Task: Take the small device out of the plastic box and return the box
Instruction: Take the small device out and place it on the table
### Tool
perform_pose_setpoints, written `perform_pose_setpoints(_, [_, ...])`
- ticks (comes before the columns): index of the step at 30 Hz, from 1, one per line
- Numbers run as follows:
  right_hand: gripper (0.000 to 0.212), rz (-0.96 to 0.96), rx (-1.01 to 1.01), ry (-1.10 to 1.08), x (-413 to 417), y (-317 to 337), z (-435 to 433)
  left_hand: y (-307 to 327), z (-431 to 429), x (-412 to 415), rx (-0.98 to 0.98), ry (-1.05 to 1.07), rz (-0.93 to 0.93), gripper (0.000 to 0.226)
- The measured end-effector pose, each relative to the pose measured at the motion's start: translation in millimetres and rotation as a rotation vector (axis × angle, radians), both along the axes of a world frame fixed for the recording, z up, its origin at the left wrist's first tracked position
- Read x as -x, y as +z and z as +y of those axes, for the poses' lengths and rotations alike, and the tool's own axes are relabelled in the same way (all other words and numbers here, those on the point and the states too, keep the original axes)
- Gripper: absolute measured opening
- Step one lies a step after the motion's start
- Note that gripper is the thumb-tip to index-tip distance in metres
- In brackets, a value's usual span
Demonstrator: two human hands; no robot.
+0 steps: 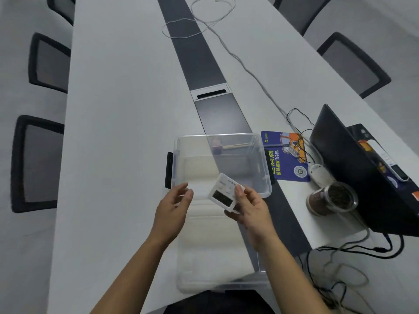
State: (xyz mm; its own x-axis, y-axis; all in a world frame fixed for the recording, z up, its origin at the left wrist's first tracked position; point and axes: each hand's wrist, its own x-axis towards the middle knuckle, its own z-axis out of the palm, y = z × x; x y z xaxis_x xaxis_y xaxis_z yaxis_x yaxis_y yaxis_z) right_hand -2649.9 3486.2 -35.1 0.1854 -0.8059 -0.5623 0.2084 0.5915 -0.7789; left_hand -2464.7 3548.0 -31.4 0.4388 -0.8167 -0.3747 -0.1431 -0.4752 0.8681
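A clear plastic box (217,141) with black side latches stands on the white table in front of me, and a clear lid (215,264) lies on the table nearer me. My right hand (251,209) holds a small white device (223,193) with a dark screen, lifted over the box's near edge. My left hand (174,207) hovers to the left of the device with spread fingers, holding nothing. The box's inside looks bare.
A blue mouse pad (283,155), a glass jar with dark contents (333,198), an open black laptop (353,164) and tangled cables (353,252) sit to the right. A dark strip (204,71) runs down the table's middle. Mesh chairs (36,164) line both sides.
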Motion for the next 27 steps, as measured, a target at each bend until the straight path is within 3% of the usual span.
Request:
perform_pose_setpoints(4, [0.023, 0.066, 0.311, 0.088, -7, 6, 26, 28, 12, 8, -0.183, 0.075, 0.444, 0.052])
perform_pose_setpoints(6, [0.026, 0.118, 0.454, 0.214, -9, 2, 32, 31, 18, 8, -0.216, 0.111, 0.555, 0.055])
perform_pose_setpoints(8, [0.027, 0.232, 0.526, 0.355, -10, -2, 35, 30, 24, 7, -0.166, 0.171, 0.588, 0.045])
perform_pose_setpoints(11, [0.028, 0.226, 0.436, 0.488, -6, -7, 41, 26, 30, 3, -0.095, 0.201, 0.519, 0.027])
perform_pose_setpoints(14, [0.039, -0.008, 0.16, 0.353, -5, -5, 42, 24, 35, 1, -0.044, 0.098, 0.406, 0.025])
perform_pose_setpoints(16, [0.034, -0.007, 0.055, 0.27, -3, -5, 39, 22, 40, 0, -0.02, 0.053, 0.403, 0.027])
perform_pose_setpoints(22, [0.026, 0.134, 0.097, 0.357, 1, -9, 37, 11, 45, 7, -0.024, 0.098, 0.463, 0.032])
perform_pose_setpoints(27, [0.023, 0.216, 0.217, 0.282, -9, -22, 40, 1, 44, 23, -0.112, 0.394, 0.69, 0.028])
